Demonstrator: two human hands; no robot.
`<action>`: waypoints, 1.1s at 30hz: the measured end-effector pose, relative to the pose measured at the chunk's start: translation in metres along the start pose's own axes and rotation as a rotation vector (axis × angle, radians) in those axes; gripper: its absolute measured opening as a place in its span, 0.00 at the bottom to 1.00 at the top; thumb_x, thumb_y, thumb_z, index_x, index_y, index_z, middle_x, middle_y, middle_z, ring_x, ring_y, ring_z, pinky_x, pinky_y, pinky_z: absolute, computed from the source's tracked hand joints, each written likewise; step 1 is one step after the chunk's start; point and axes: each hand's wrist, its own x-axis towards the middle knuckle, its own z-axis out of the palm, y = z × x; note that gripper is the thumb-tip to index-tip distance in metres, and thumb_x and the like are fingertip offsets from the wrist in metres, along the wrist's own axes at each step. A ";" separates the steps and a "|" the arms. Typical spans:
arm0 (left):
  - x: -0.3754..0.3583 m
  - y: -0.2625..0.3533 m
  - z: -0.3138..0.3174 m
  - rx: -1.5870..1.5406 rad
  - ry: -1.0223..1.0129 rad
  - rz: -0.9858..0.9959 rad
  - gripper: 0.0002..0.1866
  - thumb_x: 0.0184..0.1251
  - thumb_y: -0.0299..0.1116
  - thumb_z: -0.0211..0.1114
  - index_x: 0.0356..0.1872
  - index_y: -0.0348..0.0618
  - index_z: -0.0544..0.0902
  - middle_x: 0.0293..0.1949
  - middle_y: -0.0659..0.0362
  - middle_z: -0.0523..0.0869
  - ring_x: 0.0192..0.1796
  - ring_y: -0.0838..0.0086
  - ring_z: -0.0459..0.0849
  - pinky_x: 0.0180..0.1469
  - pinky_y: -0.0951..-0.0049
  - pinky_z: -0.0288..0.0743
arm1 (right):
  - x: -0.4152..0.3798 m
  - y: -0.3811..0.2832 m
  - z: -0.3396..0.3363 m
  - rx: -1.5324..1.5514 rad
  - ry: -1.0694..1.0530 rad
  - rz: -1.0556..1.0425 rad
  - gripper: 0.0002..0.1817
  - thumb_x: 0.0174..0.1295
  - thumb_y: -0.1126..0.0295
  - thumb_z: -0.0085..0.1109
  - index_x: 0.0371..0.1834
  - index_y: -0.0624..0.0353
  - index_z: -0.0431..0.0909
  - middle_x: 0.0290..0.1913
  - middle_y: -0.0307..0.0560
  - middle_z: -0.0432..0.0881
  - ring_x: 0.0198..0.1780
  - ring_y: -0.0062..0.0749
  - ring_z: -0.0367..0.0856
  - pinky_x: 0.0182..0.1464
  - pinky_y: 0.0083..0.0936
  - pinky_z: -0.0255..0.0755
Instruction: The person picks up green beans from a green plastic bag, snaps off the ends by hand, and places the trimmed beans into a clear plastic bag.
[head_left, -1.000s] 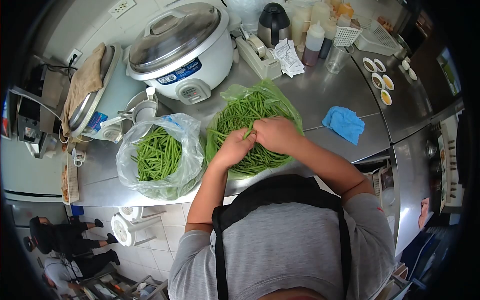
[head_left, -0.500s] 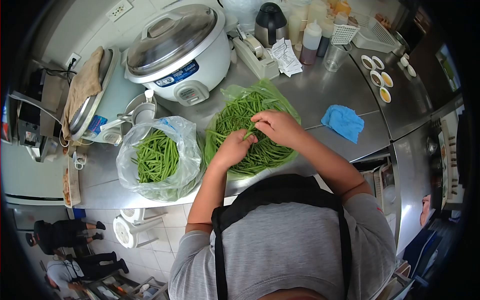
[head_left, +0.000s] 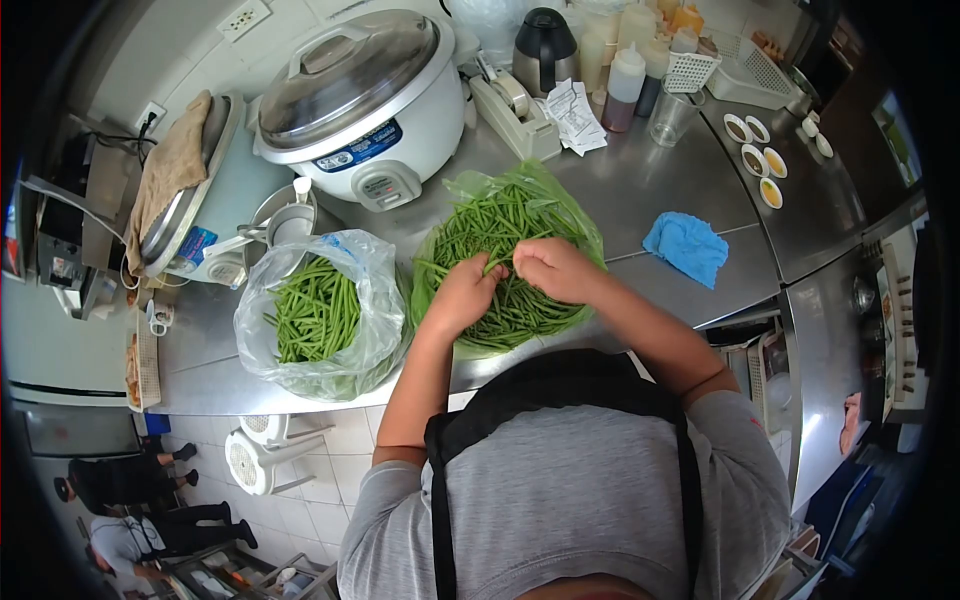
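Note:
Long green beans (head_left: 520, 318) fill an open green plastic bag (head_left: 583, 210) in front of me. Over its middle, my left hand (head_left: 468, 292) is closed around some green beans, their ends showing by the thumb. Just to its right, my right hand (head_left: 550, 268) is closed at the fingertips, pinching a bean end near the left hand. The two hands are close together. To the left stands a clear plastic bag (head_left: 384, 290) holding shorter green bean pieces (head_left: 315, 312).
Behind the bags are a large rice cooker (head_left: 350, 110), a tape dispenser (head_left: 515, 110), a steel jug (head_left: 545, 50) and sauce bottles (head_left: 624, 88). A blue cloth (head_left: 686, 248) and small sauce cups (head_left: 754, 160) lie right. Two people stand at the lower left.
My right hand has moved slightly down and right, its fingers more curled. The left hand has shifted a little left. One person's legs at the lower left have moved.

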 end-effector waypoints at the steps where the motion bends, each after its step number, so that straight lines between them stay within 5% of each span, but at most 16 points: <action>1: 0.000 -0.001 0.000 -0.027 0.001 0.003 0.11 0.58 0.32 0.52 0.28 0.31 0.73 0.23 0.49 0.76 0.27 0.68 0.73 0.33 0.69 0.67 | 0.000 -0.002 -0.002 -0.238 0.075 -0.093 0.05 0.53 0.70 0.48 0.25 0.59 0.70 0.19 0.40 0.70 0.20 0.27 0.69 0.24 0.24 0.63; 2: 0.000 -0.001 0.000 -0.054 0.002 0.007 0.11 0.58 0.32 0.53 0.28 0.31 0.72 0.23 0.48 0.76 0.27 0.67 0.73 0.33 0.69 0.67 | 0.000 -0.006 -0.004 -0.477 0.152 -0.187 0.05 0.53 0.70 0.49 0.25 0.59 0.70 0.19 0.41 0.71 0.21 0.29 0.70 0.23 0.25 0.63; 5: -0.003 0.019 -0.007 0.067 -0.051 -0.085 0.11 0.58 0.33 0.53 0.29 0.31 0.73 0.25 0.46 0.77 0.28 0.66 0.74 0.34 0.68 0.67 | -0.003 -0.026 -0.003 -0.464 0.211 -0.067 0.06 0.52 0.67 0.53 0.25 0.56 0.71 0.21 0.43 0.72 0.24 0.38 0.72 0.26 0.30 0.65; 8: 0.002 0.011 -0.002 0.046 -0.082 -0.022 0.12 0.58 0.33 0.53 0.30 0.30 0.73 0.25 0.45 0.76 0.29 0.65 0.75 0.35 0.68 0.67 | 0.001 -0.009 0.002 -0.665 0.277 -0.337 0.08 0.51 0.63 0.54 0.26 0.55 0.72 0.23 0.43 0.74 0.26 0.41 0.74 0.28 0.34 0.66; 11: 0.001 0.011 -0.002 0.052 -0.090 0.015 0.11 0.57 0.31 0.52 0.32 0.30 0.73 0.27 0.47 0.78 0.30 0.66 0.75 0.36 0.67 0.67 | 0.001 -0.010 0.003 -0.682 0.227 -0.362 0.08 0.50 0.63 0.54 0.25 0.55 0.72 0.23 0.45 0.75 0.27 0.41 0.74 0.28 0.34 0.66; 17: 0.000 0.005 0.011 -0.221 -0.173 0.242 0.07 0.55 0.25 0.48 0.33 0.34 0.73 0.30 0.56 0.79 0.32 0.72 0.75 0.37 0.73 0.68 | -0.002 -0.018 0.003 0.103 -0.051 0.127 0.09 0.52 0.68 0.47 0.21 0.60 0.72 0.16 0.40 0.72 0.18 0.25 0.70 0.22 0.23 0.63; 20: 0.004 0.002 0.010 -0.161 -0.071 0.122 0.06 0.59 0.28 0.48 0.31 0.38 0.72 0.24 0.60 0.75 0.27 0.75 0.72 0.31 0.77 0.67 | -0.003 -0.019 0.003 0.472 -0.130 0.278 0.11 0.53 0.68 0.43 0.21 0.64 0.71 0.15 0.37 0.70 0.18 0.19 0.67 0.21 0.19 0.62; 23: 0.011 0.006 0.000 -1.006 -0.076 -0.038 0.09 0.63 0.36 0.48 0.31 0.42 0.70 0.18 0.65 0.67 0.21 0.80 0.64 0.24 0.81 0.60 | 0.000 -0.020 -0.002 0.428 -0.016 0.237 0.14 0.56 0.65 0.43 0.22 0.65 0.72 0.16 0.39 0.72 0.19 0.20 0.69 0.23 0.19 0.64; 26: 0.015 0.001 -0.011 -1.556 0.033 0.086 0.13 0.65 0.43 0.46 0.29 0.46 0.69 0.16 0.67 0.60 0.18 0.81 0.56 0.20 0.82 0.53 | 0.001 -0.014 -0.004 0.137 0.140 0.175 0.17 0.58 0.61 0.44 0.25 0.65 0.74 0.17 0.40 0.73 0.20 0.21 0.71 0.26 0.19 0.65; 33: 0.018 0.001 -0.011 -1.663 0.196 0.159 0.12 0.65 0.44 0.44 0.28 0.49 0.66 0.16 0.67 0.59 0.19 0.79 0.57 0.22 0.79 0.53 | -0.002 -0.002 0.024 0.085 0.076 0.057 0.10 0.54 0.66 0.52 0.31 0.62 0.75 0.25 0.43 0.77 0.26 0.23 0.74 0.31 0.21 0.68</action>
